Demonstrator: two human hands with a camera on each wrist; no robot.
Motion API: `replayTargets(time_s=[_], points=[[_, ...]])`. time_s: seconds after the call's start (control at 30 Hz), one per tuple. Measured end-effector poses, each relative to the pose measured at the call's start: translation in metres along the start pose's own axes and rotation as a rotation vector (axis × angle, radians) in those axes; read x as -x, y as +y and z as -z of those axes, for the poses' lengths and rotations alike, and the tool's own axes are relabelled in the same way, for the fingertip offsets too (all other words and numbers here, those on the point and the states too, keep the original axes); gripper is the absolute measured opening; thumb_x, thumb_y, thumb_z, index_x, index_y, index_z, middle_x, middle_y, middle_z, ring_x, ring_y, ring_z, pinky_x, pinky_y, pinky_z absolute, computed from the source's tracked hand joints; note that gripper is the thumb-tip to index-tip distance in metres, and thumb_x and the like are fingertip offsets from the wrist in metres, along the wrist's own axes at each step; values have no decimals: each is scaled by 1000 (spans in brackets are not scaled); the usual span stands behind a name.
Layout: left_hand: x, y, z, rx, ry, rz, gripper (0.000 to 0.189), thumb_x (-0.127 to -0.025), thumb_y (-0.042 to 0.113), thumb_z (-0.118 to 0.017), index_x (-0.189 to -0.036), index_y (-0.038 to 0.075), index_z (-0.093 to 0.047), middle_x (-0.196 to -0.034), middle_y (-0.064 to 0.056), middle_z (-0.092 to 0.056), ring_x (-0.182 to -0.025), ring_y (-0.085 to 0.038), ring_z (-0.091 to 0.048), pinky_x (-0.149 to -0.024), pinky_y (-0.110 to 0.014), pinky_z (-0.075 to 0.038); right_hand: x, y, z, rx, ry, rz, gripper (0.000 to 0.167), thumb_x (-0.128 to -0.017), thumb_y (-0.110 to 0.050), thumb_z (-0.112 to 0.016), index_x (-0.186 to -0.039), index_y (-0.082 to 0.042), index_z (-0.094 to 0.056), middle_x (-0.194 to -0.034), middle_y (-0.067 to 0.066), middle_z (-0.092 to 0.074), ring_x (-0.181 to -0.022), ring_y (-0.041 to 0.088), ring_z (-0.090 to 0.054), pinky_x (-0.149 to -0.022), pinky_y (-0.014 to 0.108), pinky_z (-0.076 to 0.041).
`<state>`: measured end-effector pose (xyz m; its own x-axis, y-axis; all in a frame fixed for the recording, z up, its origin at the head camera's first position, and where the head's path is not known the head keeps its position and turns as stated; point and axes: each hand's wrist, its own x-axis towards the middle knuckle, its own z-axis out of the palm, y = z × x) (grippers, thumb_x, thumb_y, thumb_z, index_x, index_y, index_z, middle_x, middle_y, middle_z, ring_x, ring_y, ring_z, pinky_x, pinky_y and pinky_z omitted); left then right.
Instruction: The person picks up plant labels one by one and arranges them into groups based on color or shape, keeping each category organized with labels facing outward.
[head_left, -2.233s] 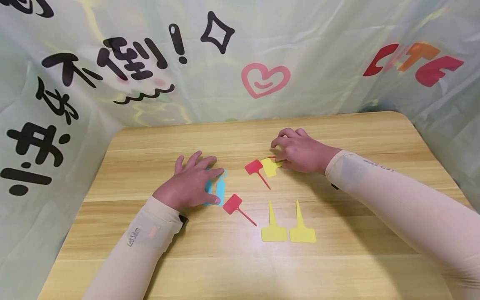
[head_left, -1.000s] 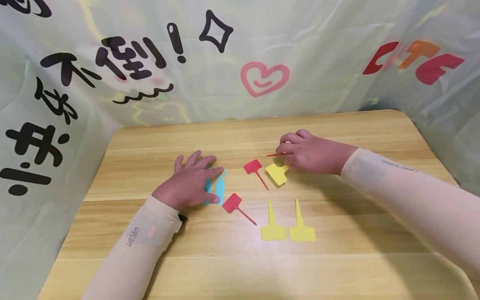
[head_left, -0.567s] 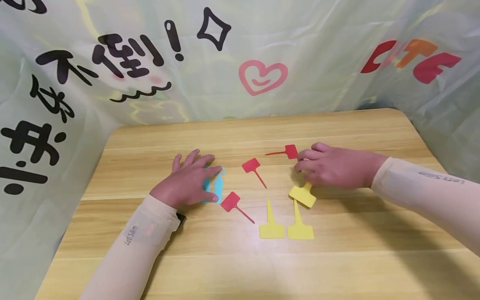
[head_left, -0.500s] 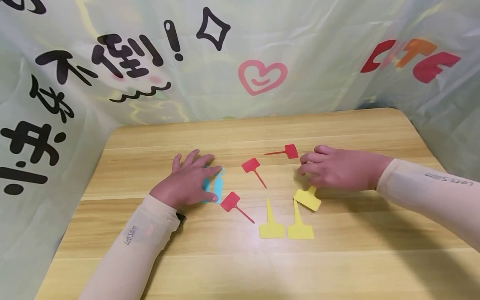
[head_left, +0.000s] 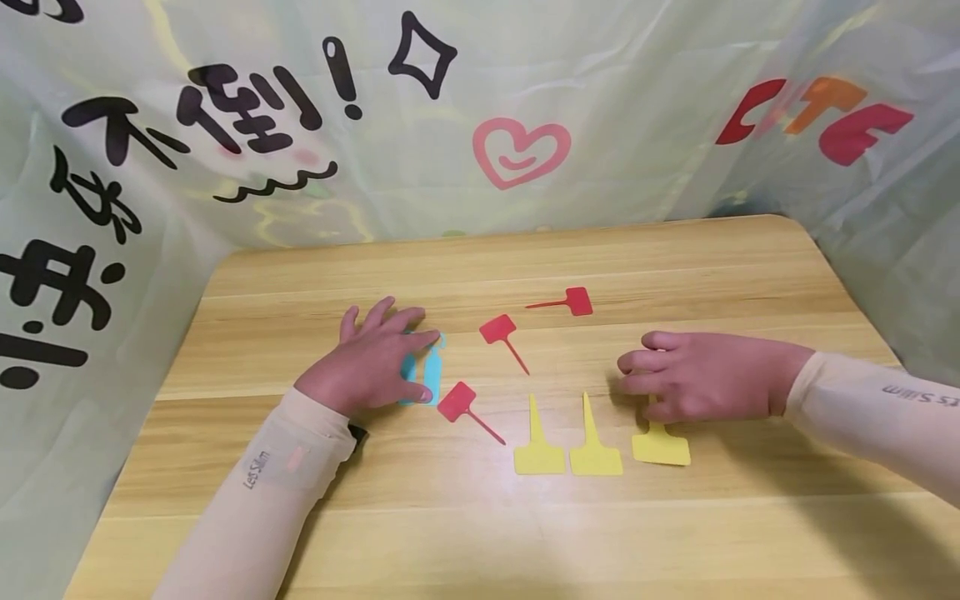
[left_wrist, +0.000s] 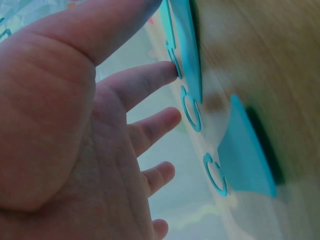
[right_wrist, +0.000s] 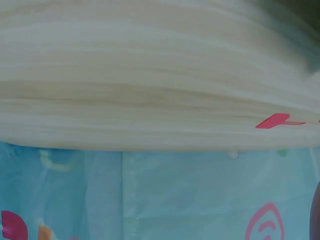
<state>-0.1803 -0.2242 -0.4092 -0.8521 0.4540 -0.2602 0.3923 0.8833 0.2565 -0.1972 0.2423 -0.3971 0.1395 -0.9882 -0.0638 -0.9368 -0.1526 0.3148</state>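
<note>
In the head view my right hand (head_left: pixel 708 375) pinches the pointed stem of a yellow T-shaped plant label (head_left: pixel 662 447), its fingers covering most of that stem. Two more yellow plant labels (head_left: pixel 538 454) lie side by side to its left, points away from me. My left hand (head_left: pixel 367 362) is spread over several light-blue hang tags (head_left: pixel 432 371), partly hiding them. The left wrist view shows its fingertips at the hook loops of those blue tags (left_wrist: pixel 247 155). Three red plant labels (head_left: pixel 498 328) lie between the hands, turned different ways.
The wooden table (head_left: pixel 450 533) ends at a pale printed curtain (head_left: pixel 637 150) behind and at both sides. One red plant label (right_wrist: pixel 274 121) shows in the right wrist view, where the right hand is almost wholly out of frame.
My right hand has drawn the yellow label rightward and toward me from beside the red labels, into line with the other two yellow ones. A red label is uncovered. The left hand has stayed put.
</note>
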Motion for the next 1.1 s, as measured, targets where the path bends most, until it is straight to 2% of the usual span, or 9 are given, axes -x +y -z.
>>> replayTargets(time_s=[0.03, 0.13, 0.2, 0.27, 0.43, 0.53, 0.87, 1.0, 1.1], points=[[0, 0, 0, -2, 0, 1, 87, -90, 51, -91, -166, 28, -55, -178, -10, -34, -167, -50, -8, -121, -84, -2, -1, -1, -1, 4, 11, 6, 36, -74, -11, -96, -103, -21, -77, -131, 6, -67, -123, 30, -57, -94, 45, -47], [0, 0, 1, -1, -2, 3, 88, -90, 52, -91, -166, 28, -55, -178, -10, -34, -167, -50, -8, -122, -84, -2, -3, -5, -4, 1, 54, 12, 20, -89, -6, -74, -103, -20, -76, -133, 7, -67, -123, 31, -58, -94, 45, -46], [0, 1, 1, 5, -3, 5, 89, -90, 53, -91, -166, 27, -55, -178, -10, -34, -168, -50, -7, -122, -83, -2, -5, -7, -6, -9, 78, 4, 23, -97, -7, -58, -103, -19, -76, -133, 7, -68, -123, 30, -58, -94, 45, -46], [0, 1, 0, 12, -4, 6, 89, -89, 53, -91, -166, 27, -55, -178, -10, -34, -168, -50, -7, -122, -83, -1, -7, -9, -7, -18, 88, -7, 28, -99, -8, -51, -103, -19, -76, -133, 6, -68, -123, 30, -58, -94, 45, -46], [1, 1, 0, 15, -6, 3, 89, -90, 53, -90, -167, 28, -54, -178, -10, -34, -168, -49, -7, -122, -83, 0, -9, -12, -9, -37, 96, -29, 22, -98, -15, -57, -106, -21, -77, -133, 5, -67, -124, 30, -59, -96, 45, -47], [0, 1, 0, 9, -5, 2, 88, -90, 54, -90, -167, 28, -54, -179, -10, -33, -168, -49, -7, -122, -82, -1, -10, -13, -11, -37, 101, -36, 23, -99, -17, -56, -107, -21, -77, -133, 5, -67, -125, 29, -59, -97, 45, -47], [-1, 0, -1, 1, -4, 6, 89, -90, 55, -90, -167, 28, -54, -179, -9, -34, -168, -50, -7, -122, -83, -2, -9, -16, -12, -63, 113, -60, 28, -96, -11, -56, -111, -21, -77, -133, 5, -68, -123, 30, -60, -97, 46, -49], [0, 0, -1, 7, -4, 7, 88, -90, 53, -90, -167, 28, -54, -179, -9, -34, -168, -50, -7, -122, -83, -1, -9, -15, -12, -113, 140, -109, 35, -108, -7, -44, -115, -18, -77, -132, 5, -69, -122, 31, -60, -96, 48, -49], [0, 0, 0, 5, 1, 5, 88, -90, 52, -90, -167, 28, -55, -178, -10, -34, -168, -51, -7, -122, -83, -1, -11, -15, -12, -185, 171, -216, 43, -120, -21, -36, -116, -19, -79, -130, 3, -70, -122, 30, -60, -97, 49, -47]])
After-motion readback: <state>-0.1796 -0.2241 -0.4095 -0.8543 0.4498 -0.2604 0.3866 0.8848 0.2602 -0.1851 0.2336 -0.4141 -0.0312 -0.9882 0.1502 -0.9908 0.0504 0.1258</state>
